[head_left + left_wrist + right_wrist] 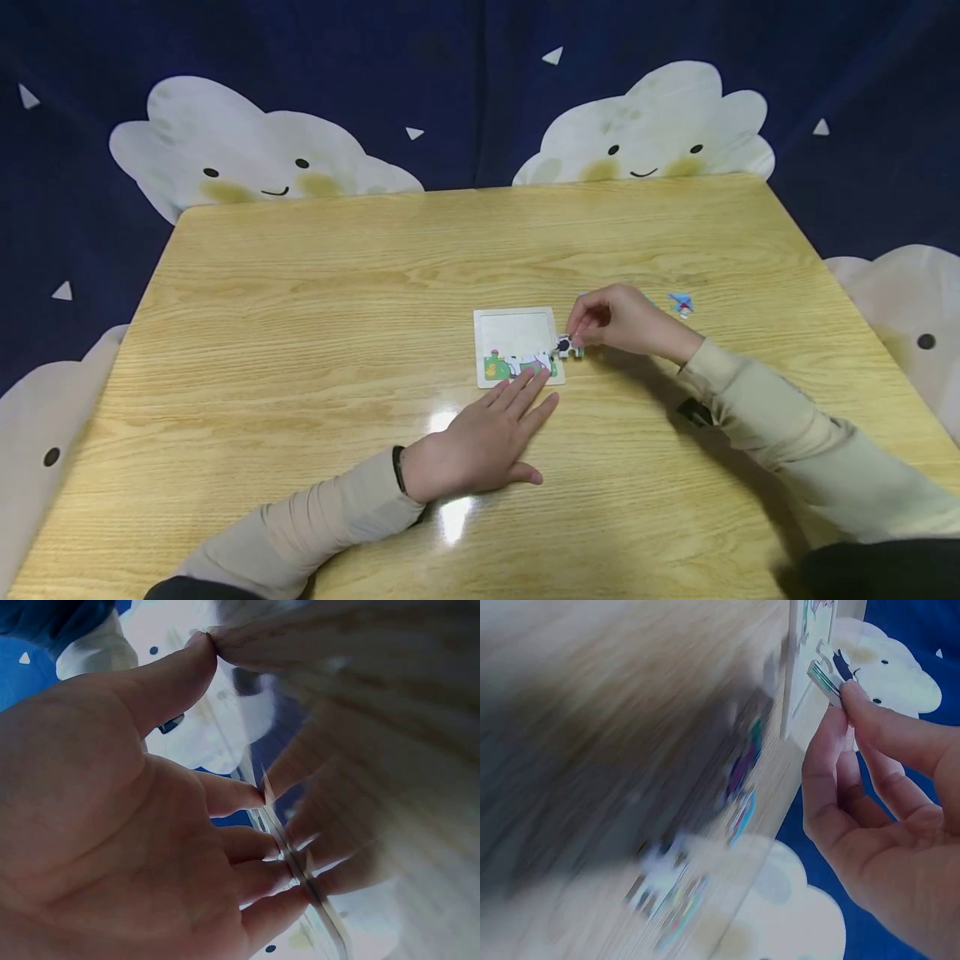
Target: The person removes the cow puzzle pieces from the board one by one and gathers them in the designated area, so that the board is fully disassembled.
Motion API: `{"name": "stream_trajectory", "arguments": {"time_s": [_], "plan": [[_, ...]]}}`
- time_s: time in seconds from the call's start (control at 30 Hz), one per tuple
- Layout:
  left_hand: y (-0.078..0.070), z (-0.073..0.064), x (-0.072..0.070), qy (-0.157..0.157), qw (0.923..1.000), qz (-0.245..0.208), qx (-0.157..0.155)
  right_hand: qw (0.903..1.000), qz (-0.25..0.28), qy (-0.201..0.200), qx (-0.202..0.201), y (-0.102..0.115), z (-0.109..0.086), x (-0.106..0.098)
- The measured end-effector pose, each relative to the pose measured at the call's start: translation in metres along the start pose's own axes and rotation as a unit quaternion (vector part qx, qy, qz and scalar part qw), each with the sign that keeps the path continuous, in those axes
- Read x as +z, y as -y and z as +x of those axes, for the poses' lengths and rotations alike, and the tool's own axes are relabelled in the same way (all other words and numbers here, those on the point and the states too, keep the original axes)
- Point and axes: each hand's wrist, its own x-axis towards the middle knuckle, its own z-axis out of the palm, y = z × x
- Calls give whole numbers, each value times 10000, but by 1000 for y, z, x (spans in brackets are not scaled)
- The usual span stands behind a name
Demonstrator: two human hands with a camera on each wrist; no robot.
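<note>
A square white puzzle board (516, 329) lies on the table, with fitted pieces (497, 367) in green, white and pink along its near side. My left hand (483, 437) lies palm down with straight fingers, the fingertips (542, 374) touching the board's near edge and pieces. Just off the board's right side, my right hand (626, 321) pinches a black-and-white jigsaw puzzle piece (566, 345) between thumb and fingers. In the right wrist view this puzzle piece (827, 681) is tilted, held above the tabletop beside the board.
To the right lies a loose blue and red puzzle piece (682, 303). The right wrist view shows several loose pieces, including a blurred white and dark one (658, 876). The wooden table (300, 333) reaches back to a dark blue cloud-patterned curtain (465, 92).
</note>
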Motion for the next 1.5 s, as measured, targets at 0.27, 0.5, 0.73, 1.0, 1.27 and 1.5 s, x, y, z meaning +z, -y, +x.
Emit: {"name": "stream_trajectory", "arguments": {"time_s": [0.27, 0.5, 0.73, 1.0, 1.27, 1.5], "plan": [[0, 0, 0, 61, 10000, -15, -50, 9987, -176, -236, 424, -17, -32, -21], [-1, 1, 1, 110, 9999, -26, -63, 9952, -408, -511, 722, -33, -57, -46], [1, 1, 1, -2, 10000, -63, -21, 9895, -630, -558, 1178, -59, -73, -64], [1, 2, 2, -68, 9999, -84, -2, 9808, -927, -496, 1640, -78, -84, -76], [1, 1, 2, -17, 10000, -85, -38, 9732, -1256, -666, 1808, -83, -85, -76], [1, 1, 1, -93, 9999, -109, 4, 9703, -1584, -774, 1657, -85, -85, -72]]}}
